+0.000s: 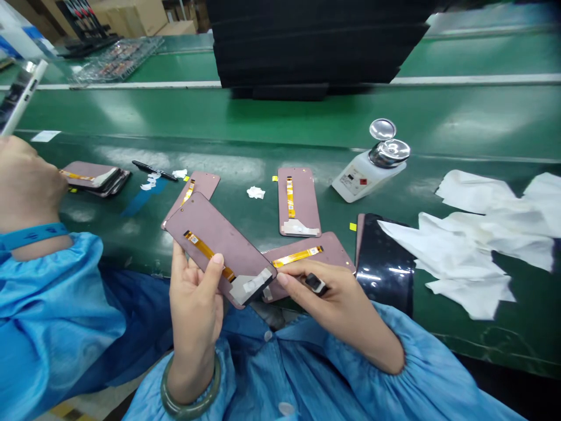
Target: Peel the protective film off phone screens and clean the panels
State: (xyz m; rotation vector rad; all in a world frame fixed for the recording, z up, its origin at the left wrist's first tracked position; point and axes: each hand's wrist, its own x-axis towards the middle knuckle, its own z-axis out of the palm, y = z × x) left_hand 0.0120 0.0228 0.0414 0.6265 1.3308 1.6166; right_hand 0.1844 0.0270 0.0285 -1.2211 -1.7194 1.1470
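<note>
Item one: mauve panel (236, 237), in your left hand (197, 295), which is closed on it, thumb over the gold ribbon (199, 244), fingers beneath; it slopes down toward your right hand (339, 292). Handling, as judged: light, stiff, smooth enough to slip, liable to crack if bent; ribbon thin, easily creased. Best hold: long edges, clear of ribbon and grey patch (239, 292).

Item two: small dark-and-silver piece (316, 285), kind unclear, gripped in your right hand, thumb and forefinger tips at the panel's corner; whether they pinch it, cannot tell.

Item three: second panel (333, 245), on the counter (245, 219), just beyond your right hand's fingers.

Item four: white bottle (363, 175), farther beyond your right hand, metal lid raised.
</note>
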